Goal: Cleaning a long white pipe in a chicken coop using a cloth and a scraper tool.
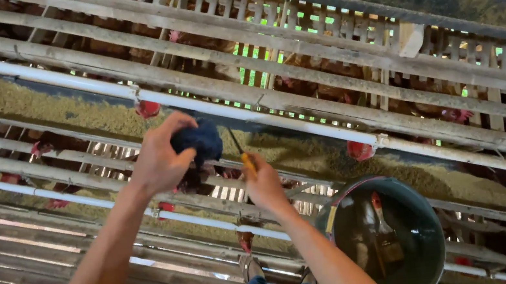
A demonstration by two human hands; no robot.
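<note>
Working mid-stretch on the cage row, by the look of it. Left hand (158, 161) has its grip closed around a dark blue cloth (199, 141), pressed up near the white water pipe (62, 79) that runs along the cage fronts. Right hand (263, 183) is clamped on a yellow-handled tool (245, 159), thin dark shaft pointing up toward the same pipe; can't tell what kind of tip it has. Green bucket (425, 236) hangs off the right forearm, with a red-handled brush (382, 226) inside, unused right now. Red drinker cups (360, 149) sit along the pipe both sides of the hands. Judgement: one spot on the pipe is being serviced, with pipe and cups still running on to the right. Can't tell done sections from undone.
</note>
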